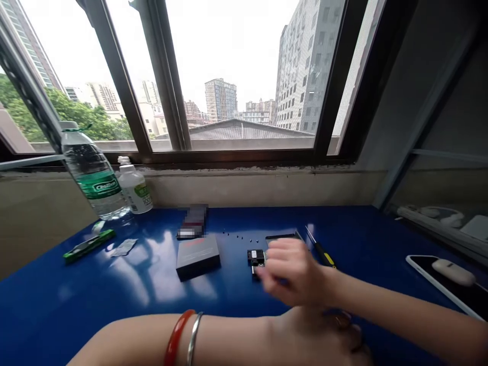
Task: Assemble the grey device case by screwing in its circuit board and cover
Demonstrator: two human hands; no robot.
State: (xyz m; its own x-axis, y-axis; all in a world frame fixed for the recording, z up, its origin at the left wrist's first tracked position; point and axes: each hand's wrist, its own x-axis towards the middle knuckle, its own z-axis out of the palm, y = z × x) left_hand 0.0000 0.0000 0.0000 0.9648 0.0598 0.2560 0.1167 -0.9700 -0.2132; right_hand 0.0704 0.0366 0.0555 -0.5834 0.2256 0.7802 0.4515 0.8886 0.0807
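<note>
My right hand (287,269) is curled, with its fingers bent in over a small black electronic part (254,255) on the blue table. Whatever lies inside the fingers is hidden. Behind the hand a thin dark frame or cover (282,236) shows in part. My left hand (335,335) lies low, crossed under my right wrist. Its fingers look bent, blurred and in shadow, so their contents do not show. A red bangle (178,336) and a silver bangle (193,338) circle my left forearm. Beside the right hand lies a black and yellow screwdriver (322,251).
Several tiny dark screws (240,237) lie in a row. A dark box (198,255) stands left of them. Further left are a green tool (89,246), a water bottle (95,175) and a white bottle (135,188). A white case (453,272) rests on a tablet-like device (430,282) at right.
</note>
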